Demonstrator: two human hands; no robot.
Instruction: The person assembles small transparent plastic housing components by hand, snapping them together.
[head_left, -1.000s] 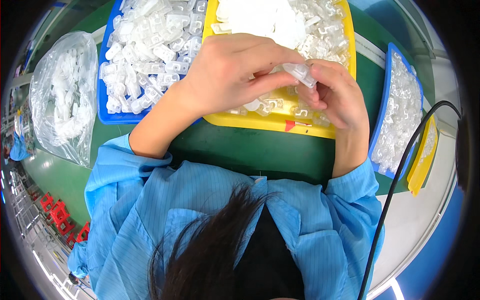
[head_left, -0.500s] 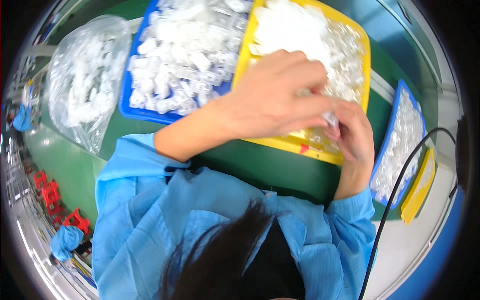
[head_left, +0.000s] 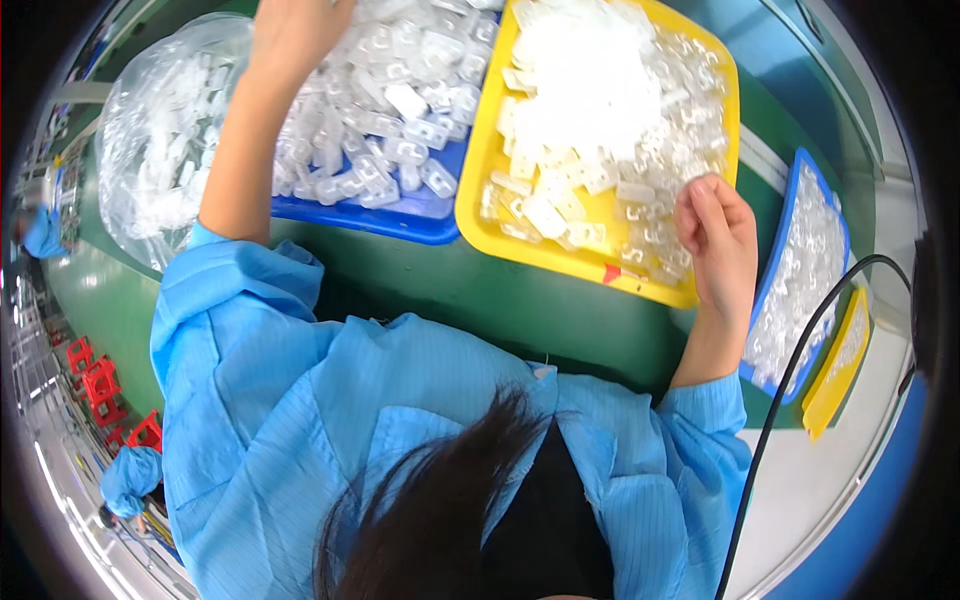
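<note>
Over the blue tray [head_left: 400, 215] of clear parts [head_left: 400, 100], the left hand [head_left: 295, 30] reaches in; its grip cannot be told. The right hand [head_left: 715, 245] rests at the yellow tray's [head_left: 560, 255] near edge, fingers curled together, touching the parts there. Both trays sit on the green surface [head_left: 480, 300].

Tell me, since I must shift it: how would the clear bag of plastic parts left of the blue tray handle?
The clear bag looks thin and crinkled, so it would probably sag and change shape when lifted. Its glossy film may be slippery. Bulging with small clear parts, it likely slumps rather than slides when pushed.
</note>
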